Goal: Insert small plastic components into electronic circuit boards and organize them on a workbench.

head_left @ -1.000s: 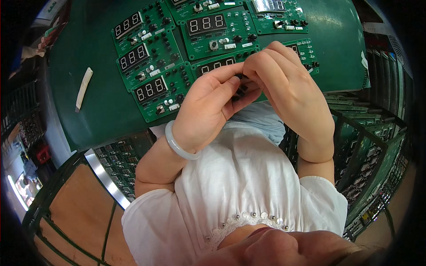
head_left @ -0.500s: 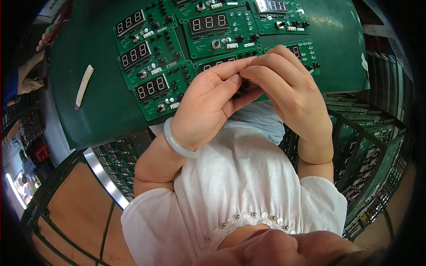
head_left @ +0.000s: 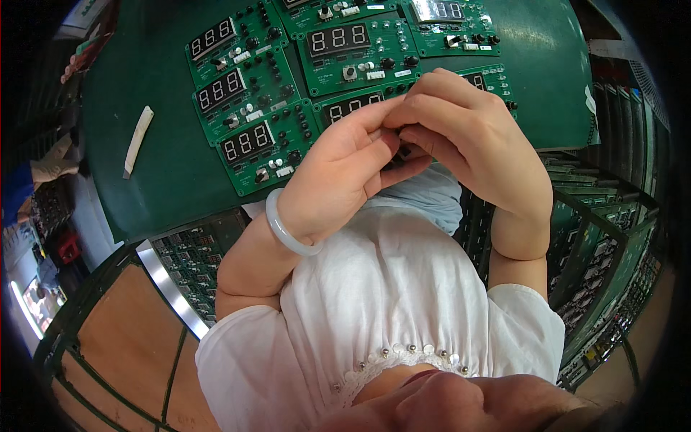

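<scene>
My left hand (head_left: pixel 338 165), with a pale bangle at the wrist, is closed and half turned up near the front edge of the table. Its thumb and fingers curl around small black pieces (head_left: pixel 404 150), mostly hidden and too small to name. Over them bends my right hand (head_left: pixel 486 144), its fingertips pinched together against the left fingers; whatever lies in that pinch is hidden. Just beyond both hands are green circuit boards with three-digit displays, among them a middle board (head_left: pixel 338 70), a partly covered board (head_left: pixel 353 108) and a left front board (head_left: pixel 263 173).
A white-wrapped strip with a dark tip (head_left: pixel 138 142) lies on the green table (head_left: pixel 165 194) at left. More boards (head_left: pixel 453 29) lie at the far side. Racks of boards (head_left: pixel 590 252) stand below right. Past the left edge is another person's hand (head_left: pixel 56 162).
My right hand has shifted slightly right, its wrist swinging outward and its fingers curling in more. My left hand has stayed nearly still. The other person's hand has moved at the left.
</scene>
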`<state>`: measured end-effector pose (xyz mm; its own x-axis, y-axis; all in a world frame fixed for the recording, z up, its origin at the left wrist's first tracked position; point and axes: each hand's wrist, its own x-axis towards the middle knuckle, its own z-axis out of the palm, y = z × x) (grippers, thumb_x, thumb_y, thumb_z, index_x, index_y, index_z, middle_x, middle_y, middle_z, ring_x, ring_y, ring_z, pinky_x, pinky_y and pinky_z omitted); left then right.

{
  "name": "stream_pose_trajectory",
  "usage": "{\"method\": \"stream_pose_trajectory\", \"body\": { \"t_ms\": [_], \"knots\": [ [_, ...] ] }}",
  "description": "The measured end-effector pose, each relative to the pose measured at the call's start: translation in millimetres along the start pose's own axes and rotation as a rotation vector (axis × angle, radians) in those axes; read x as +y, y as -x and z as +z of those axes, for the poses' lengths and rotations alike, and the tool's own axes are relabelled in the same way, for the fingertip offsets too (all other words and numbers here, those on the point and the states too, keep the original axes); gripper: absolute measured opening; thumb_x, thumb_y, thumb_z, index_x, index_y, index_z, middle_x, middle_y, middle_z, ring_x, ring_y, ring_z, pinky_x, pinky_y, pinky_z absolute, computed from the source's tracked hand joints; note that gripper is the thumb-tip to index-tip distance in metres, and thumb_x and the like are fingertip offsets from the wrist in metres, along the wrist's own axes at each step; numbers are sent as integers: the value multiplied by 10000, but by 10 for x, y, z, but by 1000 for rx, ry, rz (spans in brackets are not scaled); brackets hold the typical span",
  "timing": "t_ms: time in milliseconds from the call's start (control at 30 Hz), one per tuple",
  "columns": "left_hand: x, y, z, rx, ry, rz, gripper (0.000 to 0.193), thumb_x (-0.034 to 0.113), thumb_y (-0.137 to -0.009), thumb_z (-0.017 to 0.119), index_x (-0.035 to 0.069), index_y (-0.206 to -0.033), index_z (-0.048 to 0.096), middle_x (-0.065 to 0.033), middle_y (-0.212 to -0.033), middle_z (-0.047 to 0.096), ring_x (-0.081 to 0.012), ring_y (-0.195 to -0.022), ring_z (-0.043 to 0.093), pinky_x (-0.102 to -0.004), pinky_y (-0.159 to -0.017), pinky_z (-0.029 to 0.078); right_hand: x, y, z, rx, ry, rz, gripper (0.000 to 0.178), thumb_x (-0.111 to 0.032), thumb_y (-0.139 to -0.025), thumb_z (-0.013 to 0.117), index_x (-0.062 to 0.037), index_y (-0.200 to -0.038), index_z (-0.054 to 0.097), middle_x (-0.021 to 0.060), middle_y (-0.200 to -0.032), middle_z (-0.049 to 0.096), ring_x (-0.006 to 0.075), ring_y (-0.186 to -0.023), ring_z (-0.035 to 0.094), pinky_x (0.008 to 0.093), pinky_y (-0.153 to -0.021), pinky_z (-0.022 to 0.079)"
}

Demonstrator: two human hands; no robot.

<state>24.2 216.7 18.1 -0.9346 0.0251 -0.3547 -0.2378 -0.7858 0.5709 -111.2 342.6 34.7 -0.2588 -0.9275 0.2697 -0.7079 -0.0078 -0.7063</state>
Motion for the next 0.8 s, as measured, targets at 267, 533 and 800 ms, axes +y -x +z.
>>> {"method": "stream_pose_trajectory", "body": {
  "t_ms": [267,533,800],
  "knots": [
    [50,-14,-117,-127,215,-2,478,40,-982,382,-51,-1446,321,-152,-1328,514,-216,-1213,531,-398,-1091,413,-44,19,-67,97,42,-12,178,46,-725,695,-16,-888,657,96,-834,586,252,-729,610,321,-616,500],
    [70,17,-19,-14,27,31,496,-23,-956,357,-64,-1447,308,-193,-1416,462,-236,-1266,504,-391,-1105,395,-133,87,-100,-3,-19,92,136,10,-753,685,-14,-873,625,117,-816,604,315,-746,608,383,-621,493],
    [42,20,6,-18,-7,15,505,-48,-957,377,-33,-1457,309,-168,-1410,476,-226,-1262,512,-384,-1099,405,-195,20,-104,9,158,65,179,29,-696,704,0,-855,626,108,-814,591,291,-736,604,351,-636,494]
  ]
}}
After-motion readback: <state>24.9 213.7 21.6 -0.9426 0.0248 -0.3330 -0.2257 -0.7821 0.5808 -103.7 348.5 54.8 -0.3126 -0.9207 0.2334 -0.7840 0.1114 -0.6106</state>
